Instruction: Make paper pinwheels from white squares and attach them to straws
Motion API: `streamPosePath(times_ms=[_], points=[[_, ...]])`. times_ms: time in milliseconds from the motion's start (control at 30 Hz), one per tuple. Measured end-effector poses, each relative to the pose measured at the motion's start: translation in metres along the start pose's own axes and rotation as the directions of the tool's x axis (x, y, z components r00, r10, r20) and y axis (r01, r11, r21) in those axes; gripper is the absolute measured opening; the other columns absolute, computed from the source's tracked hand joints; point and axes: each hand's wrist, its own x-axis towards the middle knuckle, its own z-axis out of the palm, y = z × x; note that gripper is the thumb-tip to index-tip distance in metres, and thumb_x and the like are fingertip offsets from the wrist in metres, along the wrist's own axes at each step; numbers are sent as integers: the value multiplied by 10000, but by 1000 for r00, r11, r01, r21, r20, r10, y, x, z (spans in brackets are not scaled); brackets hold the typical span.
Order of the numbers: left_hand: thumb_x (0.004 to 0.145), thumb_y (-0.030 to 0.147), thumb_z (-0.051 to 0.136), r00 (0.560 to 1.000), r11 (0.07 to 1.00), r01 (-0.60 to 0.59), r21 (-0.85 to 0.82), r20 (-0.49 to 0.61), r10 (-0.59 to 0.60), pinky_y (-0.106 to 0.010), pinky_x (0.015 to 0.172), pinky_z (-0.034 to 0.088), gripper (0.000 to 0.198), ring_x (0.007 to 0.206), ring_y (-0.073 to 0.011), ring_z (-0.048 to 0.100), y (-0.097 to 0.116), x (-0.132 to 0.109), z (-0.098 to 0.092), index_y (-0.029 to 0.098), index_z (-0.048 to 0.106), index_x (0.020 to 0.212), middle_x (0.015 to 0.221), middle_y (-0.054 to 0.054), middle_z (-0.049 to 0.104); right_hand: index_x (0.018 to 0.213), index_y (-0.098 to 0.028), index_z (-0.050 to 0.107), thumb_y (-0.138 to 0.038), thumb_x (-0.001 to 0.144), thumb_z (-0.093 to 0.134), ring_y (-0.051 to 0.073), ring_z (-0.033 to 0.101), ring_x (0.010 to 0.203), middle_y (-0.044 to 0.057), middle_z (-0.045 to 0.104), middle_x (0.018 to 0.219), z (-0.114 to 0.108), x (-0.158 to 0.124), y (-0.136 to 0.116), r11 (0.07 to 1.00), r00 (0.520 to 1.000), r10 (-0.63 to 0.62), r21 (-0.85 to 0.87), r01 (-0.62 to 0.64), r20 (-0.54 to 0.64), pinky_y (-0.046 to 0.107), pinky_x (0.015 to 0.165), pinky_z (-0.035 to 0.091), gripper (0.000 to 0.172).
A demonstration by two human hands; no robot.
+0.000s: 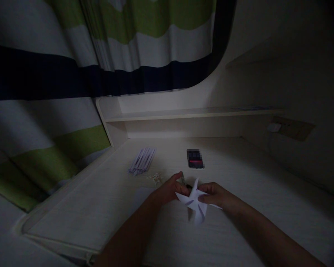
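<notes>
A white paper pinwheel (194, 202) with folded blades is held above the desk, in front of me. My right hand (213, 193) pinches it near the middle, thumb on the near face. Close by on the left, my left hand (174, 188), wearing a ring, has its fingers curled behind the blades. A small pale piece with a dark end shows at the left fingers, too dim to name. Beyond the left hand lies a little heap of small pale pieces (156, 178). A bundle of white paper strips or sticks (142, 160) rests farther back.
A phone (195, 158) with a blurred screen lies behind the hands on the pale desk (256, 167). A shelf (183, 114) runs along the back. Striped curtains (144, 48) hang at the left and back. A wall socket plate (292, 128) is at right.
</notes>
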Motion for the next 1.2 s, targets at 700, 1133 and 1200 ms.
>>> streamPosePath(times_ms=[700,1133,1200], points=[[513,219,642,980,845,-16,534,-158,119,-205,510,338,139,503,-101,476,-6,0,20,128,646,618,542,22,562,602,-146,583,-206,618,581,80,447,473,-48,539,528,0,1,5,991,997,59,-120,-65,-53,213,486,321,62],[542,194,610,909,926,-119,358,-336,247,-218,497,340,139,467,-91,458,1,1,10,95,643,634,524,2,553,642,-163,575,-472,747,468,153,532,634,34,590,637,2,4,-7,969,912,-127,-245,30,-390,267,621,396,344],[571,215,598,849,936,-196,291,-428,311,-233,537,377,167,529,-113,504,8,-2,3,99,644,682,589,-17,584,680,-161,586,-477,778,415,174,552,680,53,607,679,3,6,-3,945,857,-182,-327,17,-482,282,659,407,372]])
